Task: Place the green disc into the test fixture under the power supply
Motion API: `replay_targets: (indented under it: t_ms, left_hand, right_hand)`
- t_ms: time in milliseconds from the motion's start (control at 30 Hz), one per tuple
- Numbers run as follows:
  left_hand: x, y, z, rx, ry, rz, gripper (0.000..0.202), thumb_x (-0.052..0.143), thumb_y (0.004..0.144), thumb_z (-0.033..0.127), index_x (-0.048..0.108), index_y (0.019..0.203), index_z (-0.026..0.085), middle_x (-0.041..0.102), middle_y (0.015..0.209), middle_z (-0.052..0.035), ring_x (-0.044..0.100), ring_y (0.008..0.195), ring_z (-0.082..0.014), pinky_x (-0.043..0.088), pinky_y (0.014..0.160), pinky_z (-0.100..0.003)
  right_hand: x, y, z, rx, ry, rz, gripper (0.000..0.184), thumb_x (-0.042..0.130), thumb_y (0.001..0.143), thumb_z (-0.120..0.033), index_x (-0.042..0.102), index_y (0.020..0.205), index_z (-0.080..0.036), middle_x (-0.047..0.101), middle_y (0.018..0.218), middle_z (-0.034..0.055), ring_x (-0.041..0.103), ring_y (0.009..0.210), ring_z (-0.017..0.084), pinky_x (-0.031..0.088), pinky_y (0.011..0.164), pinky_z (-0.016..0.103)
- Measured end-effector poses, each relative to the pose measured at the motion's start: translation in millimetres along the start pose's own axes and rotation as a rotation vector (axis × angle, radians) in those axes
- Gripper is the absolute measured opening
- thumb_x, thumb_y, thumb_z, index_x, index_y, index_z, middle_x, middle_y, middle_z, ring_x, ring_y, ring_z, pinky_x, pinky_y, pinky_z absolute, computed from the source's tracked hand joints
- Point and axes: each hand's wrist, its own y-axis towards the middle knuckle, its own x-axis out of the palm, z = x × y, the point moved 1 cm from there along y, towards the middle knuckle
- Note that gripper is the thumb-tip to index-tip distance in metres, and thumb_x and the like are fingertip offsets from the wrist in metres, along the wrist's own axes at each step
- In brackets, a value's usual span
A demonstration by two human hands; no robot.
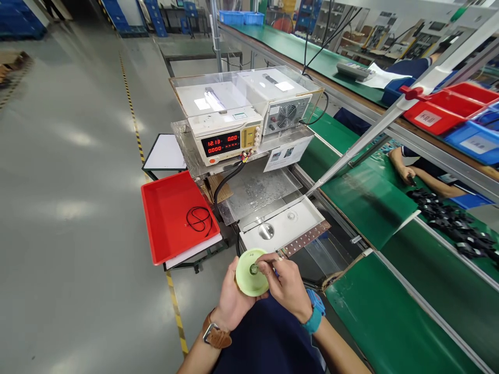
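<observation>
Holding pale green disc [249, 275] in left hand [230, 301]. Right hand [286, 283] pinching small part [254, 268] at disc centre, not yet seated. Red tray [171, 218] at 11 o'clock.

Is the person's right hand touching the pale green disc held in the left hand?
Touching. The head view shows the right hand's fingertips pressed at the centre of the pale green disc.

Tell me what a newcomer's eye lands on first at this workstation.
The bright red plastic tray at the left, with a coiled black wire in it. Beside it, to the right, sits the cream bench power supply with red glowing digits. Near the bottom, the left hand cradles a pale green round disc while the right hand touches its centre with the fingers.
</observation>
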Motion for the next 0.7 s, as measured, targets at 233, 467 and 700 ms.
replay_targets:
  t_ms: [233, 467, 700]
  left_hand:
    - [-5.2, 0, -2, 0.028, 0.044, -0.107, 0.056, 0.041, 0.101, 0.058, 0.075, 0.113, 0.016, 0.073, 0.104, -0.0151, 0.067, 0.083, -0.031, 0.05, 0.066, -0.038]
    - [-4.6, 1, 2, 0.044, 0.071, -0.132, 0.057, 0.043, 0.1, 0.059, 0.075, 0.113, 0.015, 0.074, 0.103, -0.0182, 0.068, 0.082, -0.0326, 0.051, 0.067, -0.039]
    - [-4.4, 1, 2, 0.055, 0.058, -0.112, 0.059, 0.044, 0.099, 0.059, 0.074, 0.113, 0.011, 0.073, 0.106, -0.021, 0.068, 0.084, -0.0346, 0.05, 0.07, -0.04]
  right_hand:
    - [-5, -2, 1, 0.166, 0.141, 0.125, 0.019, 0.053, 0.1, -0.018, 0.06, 0.082, -0.018, 0.072, 0.083, 0.0034, 0.067, 0.064, 0.01, 0.051, 0.057, 0.02]
    - [-17, -5, -8, 0.084, 0.074, 0.163, 0.017, 0.056, 0.097, -0.013, 0.064, 0.084, -0.018, 0.075, 0.087, 0.0044, 0.071, 0.068, 0.011, 0.055, 0.06, 0.021]
    - [-26, -15, -13, 0.056, -0.017, 0.207, 0.015, 0.056, 0.096, -0.013, 0.069, 0.092, -0.018, 0.077, 0.089, 0.0075, 0.072, 0.065, 0.013, 0.058, 0.057, 0.021]
